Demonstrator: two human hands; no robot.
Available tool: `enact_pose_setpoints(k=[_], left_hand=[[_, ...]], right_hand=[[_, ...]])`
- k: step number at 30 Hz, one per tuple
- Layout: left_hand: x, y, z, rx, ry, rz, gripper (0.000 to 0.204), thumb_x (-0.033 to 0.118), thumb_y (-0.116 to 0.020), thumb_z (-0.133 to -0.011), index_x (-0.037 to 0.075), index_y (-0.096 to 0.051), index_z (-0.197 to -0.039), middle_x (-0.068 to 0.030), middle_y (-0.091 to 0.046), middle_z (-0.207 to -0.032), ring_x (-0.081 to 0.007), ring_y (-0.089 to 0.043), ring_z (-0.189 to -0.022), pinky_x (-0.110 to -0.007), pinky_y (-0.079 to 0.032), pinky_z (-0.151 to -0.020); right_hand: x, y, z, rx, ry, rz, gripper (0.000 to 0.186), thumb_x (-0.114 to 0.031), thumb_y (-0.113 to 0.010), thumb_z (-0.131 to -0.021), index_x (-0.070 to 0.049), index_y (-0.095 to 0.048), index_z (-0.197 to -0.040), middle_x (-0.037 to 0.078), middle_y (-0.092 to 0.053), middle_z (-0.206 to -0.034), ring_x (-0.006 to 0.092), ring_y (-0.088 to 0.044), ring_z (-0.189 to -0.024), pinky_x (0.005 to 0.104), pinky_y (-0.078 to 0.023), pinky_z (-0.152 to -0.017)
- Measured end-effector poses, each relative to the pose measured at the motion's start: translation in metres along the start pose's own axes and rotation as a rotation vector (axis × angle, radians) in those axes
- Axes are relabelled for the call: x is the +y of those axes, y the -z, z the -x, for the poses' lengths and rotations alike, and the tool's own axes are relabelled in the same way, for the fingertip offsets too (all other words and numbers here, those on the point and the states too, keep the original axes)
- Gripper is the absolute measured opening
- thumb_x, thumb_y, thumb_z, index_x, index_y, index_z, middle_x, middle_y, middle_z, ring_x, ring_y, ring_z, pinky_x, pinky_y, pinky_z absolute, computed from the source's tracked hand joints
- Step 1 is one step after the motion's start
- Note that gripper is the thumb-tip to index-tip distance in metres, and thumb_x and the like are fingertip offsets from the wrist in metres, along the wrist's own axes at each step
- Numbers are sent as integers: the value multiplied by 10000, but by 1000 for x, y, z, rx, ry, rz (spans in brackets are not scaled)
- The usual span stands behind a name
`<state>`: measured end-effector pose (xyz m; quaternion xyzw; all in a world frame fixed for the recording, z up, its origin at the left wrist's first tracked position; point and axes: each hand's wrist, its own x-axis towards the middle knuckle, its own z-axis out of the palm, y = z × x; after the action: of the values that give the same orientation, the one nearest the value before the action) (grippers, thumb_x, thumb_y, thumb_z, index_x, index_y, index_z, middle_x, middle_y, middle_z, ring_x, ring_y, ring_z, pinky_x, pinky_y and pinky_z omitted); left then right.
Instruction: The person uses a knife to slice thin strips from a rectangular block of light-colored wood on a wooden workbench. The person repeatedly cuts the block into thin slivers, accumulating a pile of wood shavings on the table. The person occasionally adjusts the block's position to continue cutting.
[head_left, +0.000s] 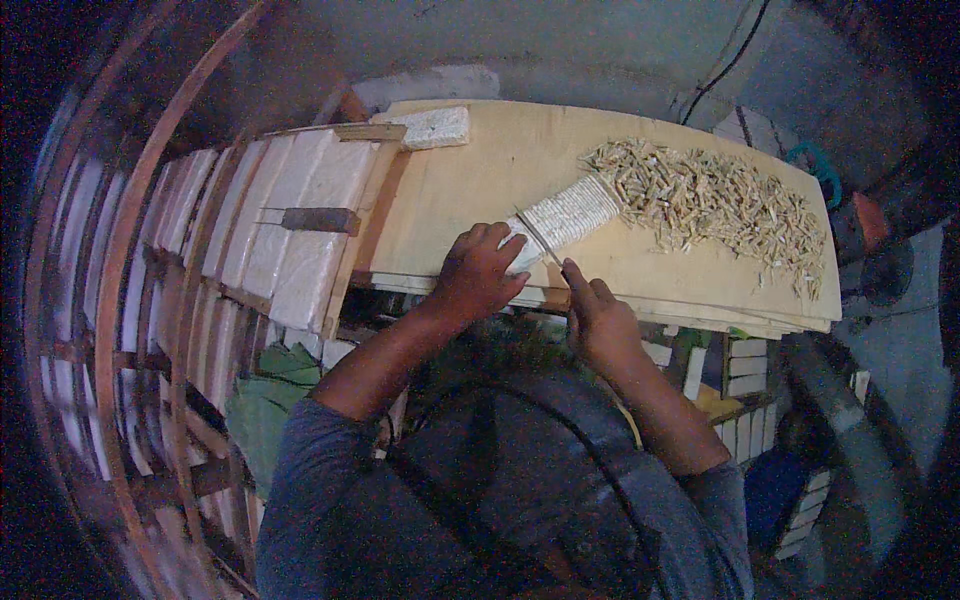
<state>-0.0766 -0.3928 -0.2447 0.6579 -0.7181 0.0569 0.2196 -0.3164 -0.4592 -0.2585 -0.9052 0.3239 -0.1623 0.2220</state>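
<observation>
A white, grainy block that looks like tempeh [575, 213] lies slantwise on a pale wooden board [480, 175], its far right part scored into many thin slices. My left hand [482, 275] is closed over the block's near left end, fingertips resting on it. Gripped in my right hand [602, 322] is a knife [541, 240], its narrow blade lying across the block just right of my left fingers. Beyond the sliced end spreads a heap of small cut sticks [710, 200]. A second whole block [435, 128] sits at the board's far left edge.
To the left, wooden racks hold pale wrapped slabs [285, 190]; a dark-handled tool with thin prongs [315, 220] lies on them. Green leaves or cloth [270, 400] hang below. More white blocks [747, 365] are stacked under the board's right side. A black cable [735, 55] hangs behind.
</observation>
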Motion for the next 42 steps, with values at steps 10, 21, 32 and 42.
enact_pose_setpoints(k=[10,21,32,42], left_hand=[[5,-4,-15,-302,136,-89,476,316,-755,-880,69,-660,-1275,-193,-634,-1268,-407,-606,-1145,-504,-532,-975],[6,-12,-7,-191,63,-135,446,275,-769,-875,87,-667,-1266,-158,-621,-1242,-374,-601,-1136,-487,-549,-937],[4,-8,-5,-256,104,-120,422,288,-731,-935,107,-646,-1306,-180,-632,-1270,-405,-592,-1171,-497,-557,-965],[10,-10,-6,-149,33,-152,370,206,-773,-862,91,-682,-1201,-130,-592,-1091,-347,-599,-1036,-472,-571,-812]], right_hand=[[-4,-1,-15,-138,-13,37,633,-215,-579,-1008,-101,-379,-1598,244,-634,-1085,438,-696,-734,541,-584,-633],[14,-28,-32,-279,-67,21,754,-146,-570,-946,-184,-311,-1653,250,-645,-1153,455,-715,-827,551,-598,-737],[17,-21,-9,-293,-87,39,843,-117,-584,-937,-225,-215,-1687,267,-619,-1242,465,-717,-850,545,-602,-725],[2,-21,-27,-226,-12,-25,847,-146,-650,-910,-143,-267,-1665,276,-630,-1110,467,-707,-789,561,-580,-670]])
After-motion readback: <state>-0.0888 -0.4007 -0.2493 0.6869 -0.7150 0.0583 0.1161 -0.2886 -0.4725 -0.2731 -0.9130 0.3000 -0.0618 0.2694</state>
